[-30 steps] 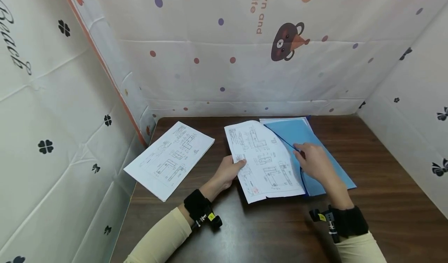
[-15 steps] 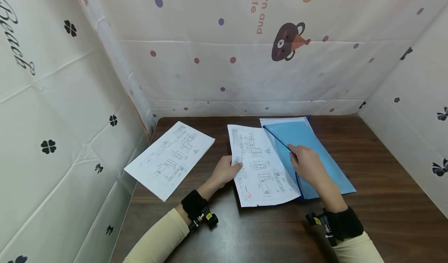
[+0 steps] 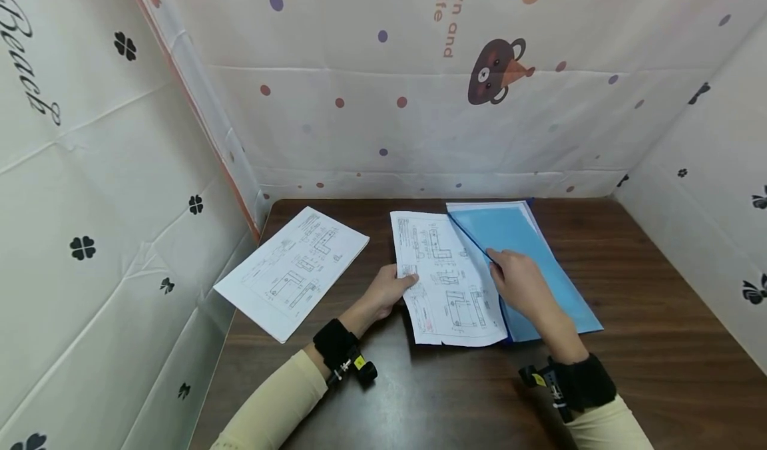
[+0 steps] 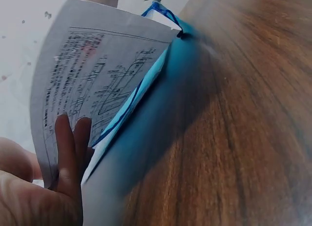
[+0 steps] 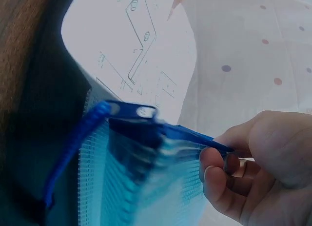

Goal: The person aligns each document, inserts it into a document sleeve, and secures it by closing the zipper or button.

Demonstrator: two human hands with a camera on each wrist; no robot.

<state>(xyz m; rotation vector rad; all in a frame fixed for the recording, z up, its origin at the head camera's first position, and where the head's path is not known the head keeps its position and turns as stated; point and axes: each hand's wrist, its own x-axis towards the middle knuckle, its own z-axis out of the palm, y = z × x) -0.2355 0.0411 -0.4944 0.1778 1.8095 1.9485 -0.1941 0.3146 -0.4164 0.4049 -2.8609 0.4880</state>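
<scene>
My left hand (image 3: 382,293) grips the left edge of a printed sheet with technical drawings (image 3: 437,250), thumb on top. The left wrist view shows its fingers on the underside of the paper (image 4: 97,74). Against the sheet's right side lies a blue mesh zip pouch (image 3: 527,230). With thumb and fingertips, my right hand (image 3: 520,282) pinches the pouch's dark blue zip edge. Seen from the right wrist, the pouch (image 5: 146,187) gapes at its mouth, and the drawing sheet (image 5: 131,45) rises behind that edge. The sheet's right part is hidden at the pouch's mouth.
Another stack of printed drawings (image 3: 293,273) lies askew on the left of the brown wooden table (image 3: 431,397). White paper edges (image 3: 479,206) show at the pouch's far end. Patterned white cloth (image 3: 335,130) walls off the back and both sides.
The sheet has flattened from its curl, and its right edge has shifted left. My right hand has moved slightly left with the pouch's edge. My left hand keeps its grip.
</scene>
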